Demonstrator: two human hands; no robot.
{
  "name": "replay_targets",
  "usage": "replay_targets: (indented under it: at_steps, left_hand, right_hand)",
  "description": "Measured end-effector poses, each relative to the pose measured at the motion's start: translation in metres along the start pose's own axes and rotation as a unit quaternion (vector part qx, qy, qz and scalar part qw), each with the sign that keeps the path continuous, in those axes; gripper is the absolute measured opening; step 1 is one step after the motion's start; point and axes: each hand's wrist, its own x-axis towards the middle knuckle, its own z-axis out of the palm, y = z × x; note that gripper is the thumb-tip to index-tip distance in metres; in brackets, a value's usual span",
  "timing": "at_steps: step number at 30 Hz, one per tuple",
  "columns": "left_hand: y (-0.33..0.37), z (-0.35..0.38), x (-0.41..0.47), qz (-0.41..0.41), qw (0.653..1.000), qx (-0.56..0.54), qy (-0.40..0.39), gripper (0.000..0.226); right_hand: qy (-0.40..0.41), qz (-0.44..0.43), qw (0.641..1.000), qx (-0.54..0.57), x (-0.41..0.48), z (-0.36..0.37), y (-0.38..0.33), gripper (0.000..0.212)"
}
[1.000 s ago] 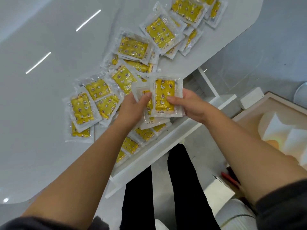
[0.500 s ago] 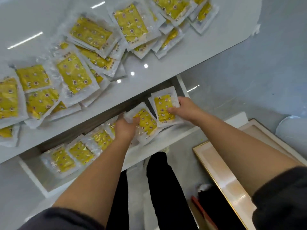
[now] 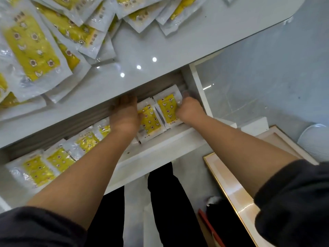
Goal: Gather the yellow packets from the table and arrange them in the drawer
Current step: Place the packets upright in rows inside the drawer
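Both hands are inside the open white drawer under the table edge. My right hand grips the right edge of a yellow packet at the drawer's right end. My left hand lies on the left side of a neighbouring yellow packet; its fingertips are hidden under the tabletop, so I cannot tell whether it grips that packet. A row of yellow packets fills the drawer's left part. Many more yellow packets lie piled on the white table.
The drawer's front wall lies just below my wrists. A wooden-framed panel stands on the floor at the right, with a white plate beyond it. My legs in dark trousers are under the drawer.
Both hands carried their packets from above the table down into the drawer and pushed them toward its right end. The view dropped closer to the drawer.
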Motion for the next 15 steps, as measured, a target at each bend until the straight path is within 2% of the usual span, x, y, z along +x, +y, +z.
replay_targets:
  at_steps: [4,11,15]
  left_hand:
    - [0.012,0.007,0.001,0.05,0.999,0.018,-0.006,0.061]
    - [0.01,0.005,-0.005,0.038,0.998,0.054,-0.003,0.069]
    - [0.003,0.01,-0.01,0.075,0.994,0.081,0.014,0.075]
  right_hand:
    - [0.015,0.009,0.999,-0.043,-0.003,0.007,-0.006,0.055]
    - [0.031,0.018,0.995,-0.096,-0.009,0.011,-0.007,0.066]
    - [0.034,-0.004,0.992,-0.123,-0.01,0.014,-0.006,0.068]
